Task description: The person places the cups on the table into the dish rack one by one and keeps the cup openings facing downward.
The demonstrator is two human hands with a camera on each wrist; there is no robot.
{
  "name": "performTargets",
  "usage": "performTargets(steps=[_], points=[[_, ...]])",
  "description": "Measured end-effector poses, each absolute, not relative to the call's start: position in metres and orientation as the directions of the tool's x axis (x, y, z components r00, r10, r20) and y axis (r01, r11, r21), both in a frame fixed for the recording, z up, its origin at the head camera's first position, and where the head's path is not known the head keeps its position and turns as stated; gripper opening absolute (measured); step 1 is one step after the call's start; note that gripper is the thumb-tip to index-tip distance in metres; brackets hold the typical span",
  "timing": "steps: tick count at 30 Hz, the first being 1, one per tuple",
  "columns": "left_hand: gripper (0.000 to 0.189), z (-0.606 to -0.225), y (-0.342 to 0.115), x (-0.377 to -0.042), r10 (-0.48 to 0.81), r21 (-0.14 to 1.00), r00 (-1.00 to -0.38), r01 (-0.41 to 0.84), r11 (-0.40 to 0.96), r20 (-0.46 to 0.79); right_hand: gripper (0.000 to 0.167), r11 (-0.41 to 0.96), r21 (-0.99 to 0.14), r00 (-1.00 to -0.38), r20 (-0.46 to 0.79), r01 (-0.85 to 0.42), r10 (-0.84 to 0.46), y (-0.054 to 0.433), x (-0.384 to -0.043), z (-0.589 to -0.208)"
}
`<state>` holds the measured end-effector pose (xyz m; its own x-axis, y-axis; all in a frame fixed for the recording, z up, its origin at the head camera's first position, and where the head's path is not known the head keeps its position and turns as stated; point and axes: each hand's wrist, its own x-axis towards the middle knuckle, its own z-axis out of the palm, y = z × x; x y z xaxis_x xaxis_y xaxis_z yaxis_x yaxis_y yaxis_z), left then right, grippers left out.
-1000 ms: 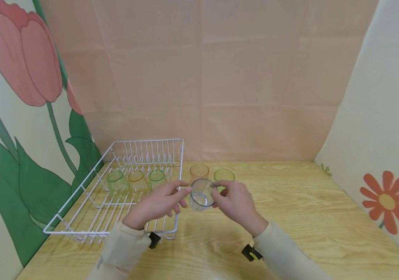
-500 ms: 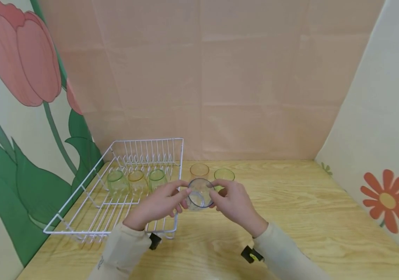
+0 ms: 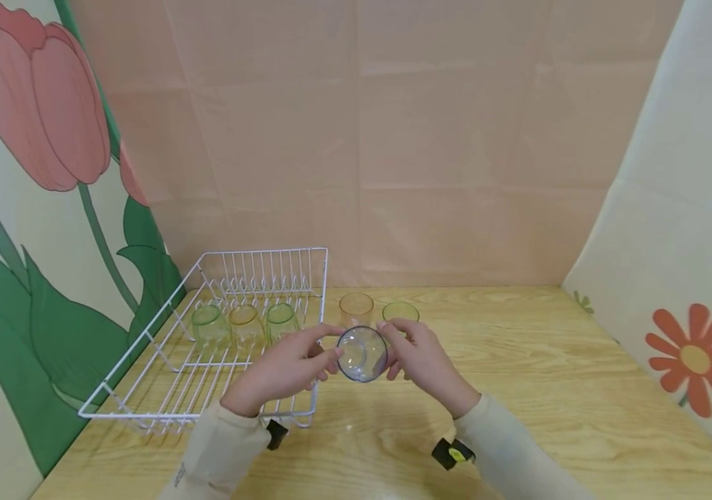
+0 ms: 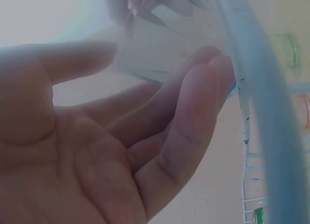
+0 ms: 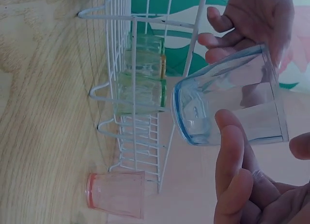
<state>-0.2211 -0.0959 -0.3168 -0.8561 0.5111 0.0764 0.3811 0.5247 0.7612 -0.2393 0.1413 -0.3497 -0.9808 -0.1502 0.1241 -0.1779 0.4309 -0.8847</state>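
A clear, blue-tinted glass [image 3: 362, 355] is held tilted in front of me, its round mouth facing the head camera. My left hand [image 3: 283, 369] grips its left side, thumb at the near rim and index finger behind. In the right wrist view, the blue base [image 5: 186, 112] points down toward the table side. My right hand [image 3: 426, 360] is at the glass's right side. Its bent fingers [image 5: 232, 146] overlap the glass wall, while the thumb stands off just past the rim. Behind it stand an upright orange-red glass [image 3: 356, 305] and a yellow-green glass [image 3: 401, 310].
To the left stands a white wire dish rack [image 3: 205, 417]. Inside it, upside down in a row, are a green glass [image 3: 208, 330], an amber glass [image 3: 245, 326] and another green glass [image 3: 280, 321]. The wooden table [image 3: 549, 403] meets a pink backdrop behind.
The glass has turned and tipped so its mouth faces the camera more squarely. My right thumb has shifted up from the rim's side. My left hand stays almost in place.
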Motion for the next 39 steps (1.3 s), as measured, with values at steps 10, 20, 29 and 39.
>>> performTargets(steps=[10, 20, 29, 39], points=[[0.045, -0.3157, -0.0947, -0.2192, 0.539, 0.742, -0.838, 0.413, 0.528, 0.083, 0.054, 0.418, -0.897, -0.980, 0.076, -0.147, -0.182, 0.1453, -0.2432, -0.3518], [0.045, -0.3170, -0.0936, -0.2193, 0.567, 0.752, -0.822, 0.409, 0.517, 0.057, 0.054, 0.446, -0.887, -0.980, 0.033, -0.120, -0.199, 0.1446, -0.2437, -0.3540], [0.040, -0.3190, -0.0925, -0.2213, 0.532, 0.771, -0.845, 0.368, 0.520, 0.044, 0.056, 0.449, -0.884, -0.976, 0.033, -0.128, -0.213, 0.1450, -0.2425, -0.3555], [0.035, -0.3221, -0.0906, -0.2242, 0.452, 0.789, -0.886, 0.351, 0.504, 0.106, 0.060, 0.463, -0.873, -0.976, 0.065, -0.156, -0.207, 0.1416, -0.2393, -0.3531]])
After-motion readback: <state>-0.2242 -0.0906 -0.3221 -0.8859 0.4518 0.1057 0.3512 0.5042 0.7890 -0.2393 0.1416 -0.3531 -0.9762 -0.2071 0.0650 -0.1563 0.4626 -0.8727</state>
